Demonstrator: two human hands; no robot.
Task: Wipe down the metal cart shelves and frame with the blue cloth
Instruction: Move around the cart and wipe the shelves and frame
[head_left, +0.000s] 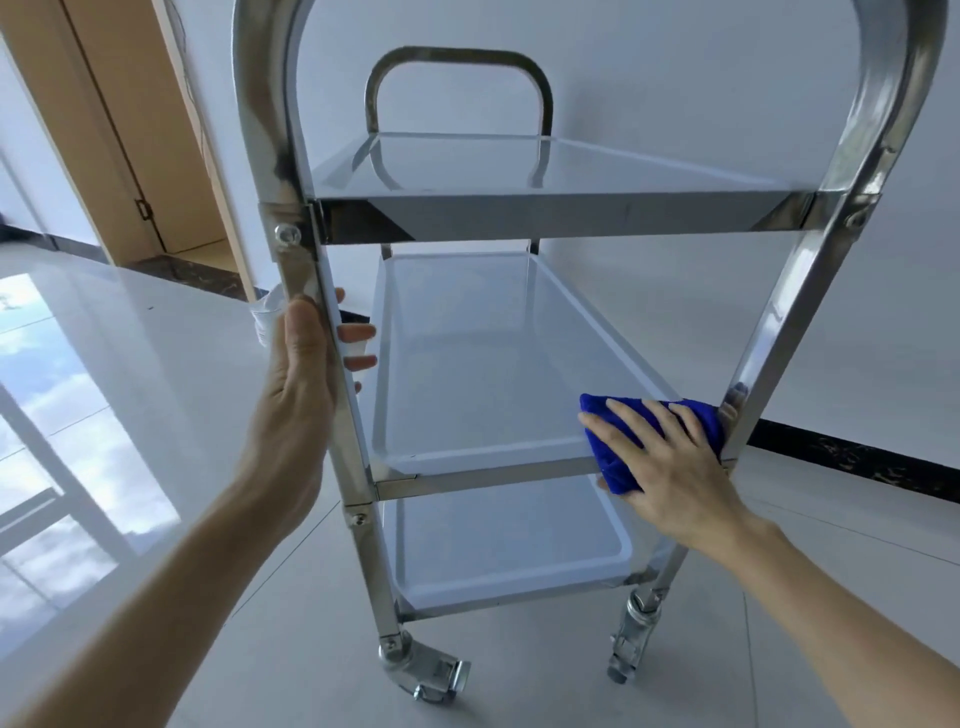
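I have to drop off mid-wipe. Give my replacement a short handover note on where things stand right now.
Left hand: wrapped around the near left upright, steadying the metal cart.
Right hand: flat on the blue cloth, pressed on the middle shelf at its near right corner.
Done: cannot tell which surfaces are already wiped.
Left: finish the middle shelf, then check the top shelf, bottom shelf and frame.

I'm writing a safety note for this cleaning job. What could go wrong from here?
The cart stands on casters on glossy floor, so it might roll under the push; only the left hand gripping the upright steadies it. The right hand presses the blue cloth over the middle shelf's front edge, which could scrape fingers if sharp.
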